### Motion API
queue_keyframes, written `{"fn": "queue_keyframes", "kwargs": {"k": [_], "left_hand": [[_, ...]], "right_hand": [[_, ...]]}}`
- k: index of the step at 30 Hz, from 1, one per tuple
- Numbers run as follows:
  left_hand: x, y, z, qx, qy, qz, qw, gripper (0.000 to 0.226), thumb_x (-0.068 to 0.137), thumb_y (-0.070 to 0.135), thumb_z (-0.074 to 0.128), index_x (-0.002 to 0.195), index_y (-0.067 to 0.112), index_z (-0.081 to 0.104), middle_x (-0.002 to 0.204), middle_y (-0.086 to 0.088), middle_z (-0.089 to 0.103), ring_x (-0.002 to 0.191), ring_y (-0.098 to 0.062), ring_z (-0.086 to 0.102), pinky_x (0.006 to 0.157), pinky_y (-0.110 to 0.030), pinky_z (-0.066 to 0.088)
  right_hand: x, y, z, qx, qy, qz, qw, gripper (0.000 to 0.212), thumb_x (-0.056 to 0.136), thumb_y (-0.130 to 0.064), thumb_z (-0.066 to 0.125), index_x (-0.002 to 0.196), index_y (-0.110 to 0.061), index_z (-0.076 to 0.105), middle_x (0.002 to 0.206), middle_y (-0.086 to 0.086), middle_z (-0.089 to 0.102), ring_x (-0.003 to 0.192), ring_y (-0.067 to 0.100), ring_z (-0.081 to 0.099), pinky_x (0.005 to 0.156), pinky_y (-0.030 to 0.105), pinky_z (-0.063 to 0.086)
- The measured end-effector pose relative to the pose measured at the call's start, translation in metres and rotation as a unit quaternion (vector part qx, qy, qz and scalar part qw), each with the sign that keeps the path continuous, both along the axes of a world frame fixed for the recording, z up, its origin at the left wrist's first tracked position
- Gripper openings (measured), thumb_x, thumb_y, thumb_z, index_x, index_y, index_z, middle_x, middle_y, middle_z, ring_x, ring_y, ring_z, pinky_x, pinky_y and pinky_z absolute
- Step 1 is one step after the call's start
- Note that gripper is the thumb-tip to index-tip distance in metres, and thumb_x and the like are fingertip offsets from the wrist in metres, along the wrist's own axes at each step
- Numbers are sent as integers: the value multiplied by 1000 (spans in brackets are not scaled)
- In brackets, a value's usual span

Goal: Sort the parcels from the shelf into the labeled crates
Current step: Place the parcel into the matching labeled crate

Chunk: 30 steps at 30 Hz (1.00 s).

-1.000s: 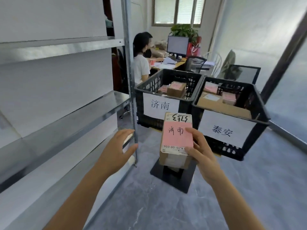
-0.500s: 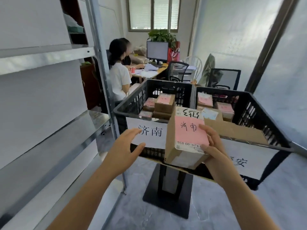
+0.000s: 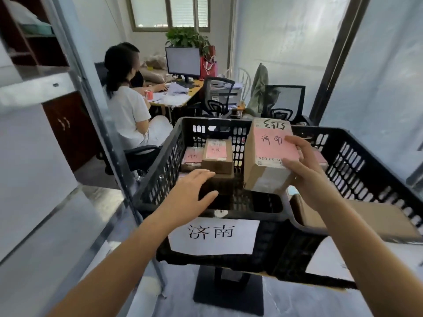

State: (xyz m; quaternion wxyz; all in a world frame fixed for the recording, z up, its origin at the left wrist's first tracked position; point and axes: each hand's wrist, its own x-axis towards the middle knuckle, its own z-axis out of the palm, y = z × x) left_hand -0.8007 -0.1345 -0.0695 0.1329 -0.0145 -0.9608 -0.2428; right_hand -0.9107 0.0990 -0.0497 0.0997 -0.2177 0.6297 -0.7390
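Hovering over the near rim of the black 济南 crate (image 3: 160,170), at its 6 o'clock, your left hand (image 3: 192,193) holds nothing: fingers straight and close together, thumb splayed. Pink-labelled parcels (image 3: 216,156) lie inside toward 11 o'clock. Above the crate's 3 o'clock side, the brown parcel (image 3: 267,156) marked 济南 sits tilted in your right hand (image 3: 309,177), fingers curled round its right edge. A second crate (image 3: 366,161) adjoins at 3 o'clock.
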Motion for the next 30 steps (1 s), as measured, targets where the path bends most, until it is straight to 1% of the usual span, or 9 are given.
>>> {"fn": "queue_keyframes", "kwargs": {"k": [2,5,8,11,12,14,16,23,30], "left_hand": [[-17,-7,0,-7,-9,-2,1000,50,93,34,51,139,21,39,143,6,38,132,-8,33,107,-20,22],[-41,-17,2,4,-25,1,1000,51,93,35,51,140,22,37,144,7,37,132,-7,33,107,-20,23],[-65,-26,1,-11,-44,-6,999,52,93,36,51,141,22,36,145,7,36,132,-7,33,106,-17,22],[-87,-32,0,-36,-57,-12,998,52,93,36,50,141,22,35,144,5,37,130,-9,35,106,-18,24],[-94,-34,-1,-39,-64,-15,997,52,93,36,50,141,21,35,144,4,37,130,-10,36,106,-19,25],[-108,-38,-1,-39,-85,-22,995,53,93,37,50,141,20,35,144,3,37,131,-12,36,107,-24,27],[-126,-43,3,-47,-93,-23,994,54,93,37,50,142,19,34,147,2,35,134,-13,32,110,-27,24],[-189,-62,0,-99,-132,-58,985,56,93,38,49,143,20,33,146,-2,37,134,-20,34,110,-40,30],[-221,-74,-14,-110,-165,-86,976,56,92,39,52,140,16,36,146,-4,38,134,-20,34,111,-37,29]], "right_hand": [[-19,-14,1,30,8,4,1000,42,71,-25,60,108,-44,51,121,2,51,99,21,58,66,29,55],[-53,-34,0,48,3,10,999,44,74,-20,62,112,-39,50,118,1,51,96,18,57,56,20,52],[-90,-55,-10,88,18,-28,996,42,88,-9,56,120,-33,47,117,-1,49,95,13,53,62,16,45],[-123,-80,-21,151,50,-63,985,44,89,-6,53,127,-26,45,122,1,46,94,7,50,68,12,43],[-131,-87,-24,174,63,-70,980,44,89,-7,53,128,-25,45,125,3,44,98,9,50,72,11,44],[-147,-97,-34,232,84,-82,966,45,87,-10,55,128,-26,44,133,7,39,116,19,44,92,21,41],[-160,-104,-42,270,89,-87,955,46,86,-12,57,128,-27,44,136,8,34,124,24,38,100,29,33],[-183,-124,-60,293,19,-129,947,49,89,-13,56,134,-25,42,137,15,25,126,25,30,96,21,22],[-197,-145,-79,326,-25,-146,934,55,89,-15,55,140,-26,38,135,15,27,118,29,43,94,23,31]]}}
